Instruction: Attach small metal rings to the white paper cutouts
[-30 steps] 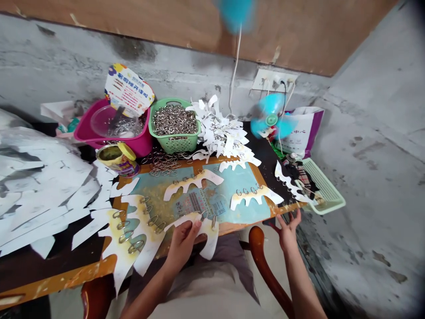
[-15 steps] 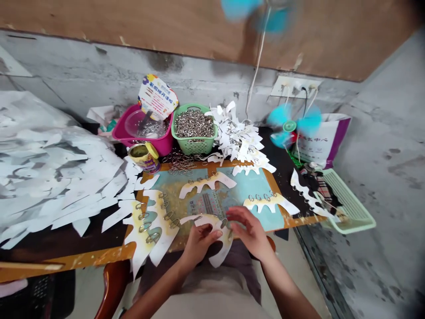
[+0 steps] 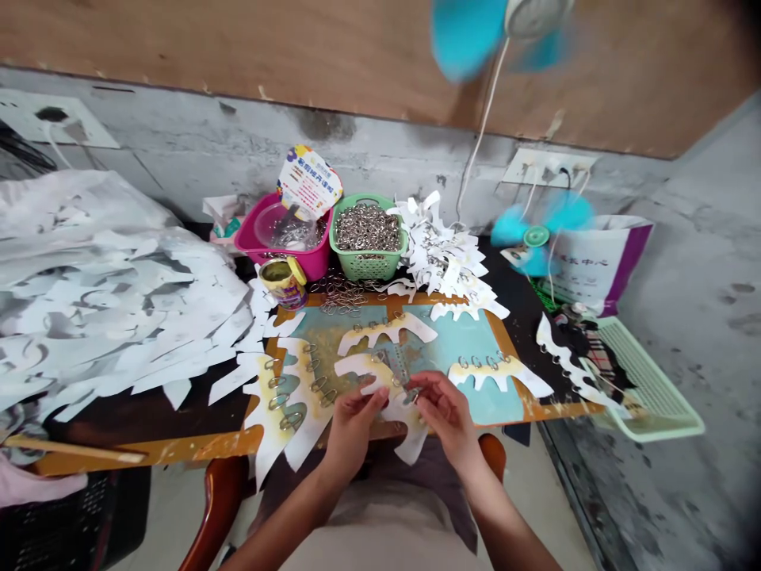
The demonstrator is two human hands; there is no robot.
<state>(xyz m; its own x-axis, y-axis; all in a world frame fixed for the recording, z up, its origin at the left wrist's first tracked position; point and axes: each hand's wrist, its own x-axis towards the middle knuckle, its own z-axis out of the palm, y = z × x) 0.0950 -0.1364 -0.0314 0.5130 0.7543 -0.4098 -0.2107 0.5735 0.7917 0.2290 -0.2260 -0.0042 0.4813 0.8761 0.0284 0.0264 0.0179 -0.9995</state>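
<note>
the left hand [image 3: 353,440] and right hand [image 3: 445,416] hover at the near edge of the table, both closed on a toothed white paper cut-out [image 3: 362,366]: the left pinches its edge, while the right's thumb and fingers come together at a small metal ring [image 3: 410,394] on it, though the fingers hide how that ring sits. the cut-out is held just above a printed board [image 3: 469,349] with an orange border. around it lie several ringed cut-outs [image 3: 297,404], each with a row of rings along its edge, so these pieces look done. a large heap of ringless paper cut-outs [image 3: 119,301] on the left and a ragged white stack [image 3: 443,254] farther back look like the part left, though rings on the stack can be seen in places. beyond are loose rings [image 3: 342,289], a green basket of split rings [image 3: 367,254] and a pink tub [image 3: 279,258]. a white-and-purple bag [image 3: 600,266] reads "中心"; the print on the hand fan card [image 3: 309,181] is too small to read.
</note>
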